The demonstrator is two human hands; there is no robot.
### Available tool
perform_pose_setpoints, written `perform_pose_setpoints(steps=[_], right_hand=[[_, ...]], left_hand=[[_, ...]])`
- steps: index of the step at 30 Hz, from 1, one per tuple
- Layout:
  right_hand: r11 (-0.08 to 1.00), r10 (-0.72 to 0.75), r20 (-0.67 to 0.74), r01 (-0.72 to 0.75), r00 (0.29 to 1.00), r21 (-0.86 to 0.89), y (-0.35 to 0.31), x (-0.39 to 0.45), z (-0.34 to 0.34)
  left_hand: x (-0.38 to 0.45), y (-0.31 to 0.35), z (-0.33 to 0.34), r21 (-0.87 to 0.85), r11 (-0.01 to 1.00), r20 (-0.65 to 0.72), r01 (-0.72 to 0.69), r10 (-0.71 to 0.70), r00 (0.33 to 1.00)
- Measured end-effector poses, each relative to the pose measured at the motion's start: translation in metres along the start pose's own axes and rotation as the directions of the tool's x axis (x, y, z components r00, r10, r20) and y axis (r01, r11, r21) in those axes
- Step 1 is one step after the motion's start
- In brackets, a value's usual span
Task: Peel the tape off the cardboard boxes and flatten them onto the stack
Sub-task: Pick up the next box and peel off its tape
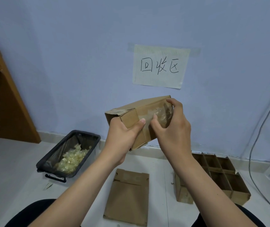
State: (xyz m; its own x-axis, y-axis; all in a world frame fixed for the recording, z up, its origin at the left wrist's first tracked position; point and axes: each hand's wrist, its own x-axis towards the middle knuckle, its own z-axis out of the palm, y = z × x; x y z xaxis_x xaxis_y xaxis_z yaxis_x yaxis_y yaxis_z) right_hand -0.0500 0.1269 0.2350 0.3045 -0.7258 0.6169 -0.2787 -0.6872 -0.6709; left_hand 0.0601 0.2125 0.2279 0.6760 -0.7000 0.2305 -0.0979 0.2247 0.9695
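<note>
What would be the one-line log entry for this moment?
left hand: holds cardboard box | right hand: picks at tape | flattened cardboard: on floor

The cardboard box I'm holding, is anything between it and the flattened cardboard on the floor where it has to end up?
Nothing visible. The cardboard box is held in the air by the left hand and right hand, and the flattened cardboard lies on the floor below, between the forearms, with open space above it.

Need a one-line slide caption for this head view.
Both hands, left and right, grip a taped cardboard box above flattened cardboard.
</note>
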Motion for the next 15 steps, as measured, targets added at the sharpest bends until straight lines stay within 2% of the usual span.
perform_pose_setpoints(steps=[8, 13, 15], right_hand=[[0.999, -0.037, -0.051, 0.035, 0.998, -0.034, -0.0017, -0.0013, 0.0065], [0.999, -0.008, -0.077, 0.004, 0.997, -0.052, 0.0051, 0.0031, 0.0027], [0.994, -0.065, -0.096, 0.055, 0.993, -0.096, 0.0079, 0.0035, 0.0002]], left_hand=[[0.0003, 0.0000, -0.0021, 0.060, 0.998, -0.012, -0.035, 0.035, 0.999], [0.0058, 0.0037, -0.0040, 0.072, 0.997, -0.045, -0.006, 0.009, 0.999], [0.0082, 0.0038, -0.0058, 0.056, 0.998, -0.061, 0.005, -0.001, 0.998]])
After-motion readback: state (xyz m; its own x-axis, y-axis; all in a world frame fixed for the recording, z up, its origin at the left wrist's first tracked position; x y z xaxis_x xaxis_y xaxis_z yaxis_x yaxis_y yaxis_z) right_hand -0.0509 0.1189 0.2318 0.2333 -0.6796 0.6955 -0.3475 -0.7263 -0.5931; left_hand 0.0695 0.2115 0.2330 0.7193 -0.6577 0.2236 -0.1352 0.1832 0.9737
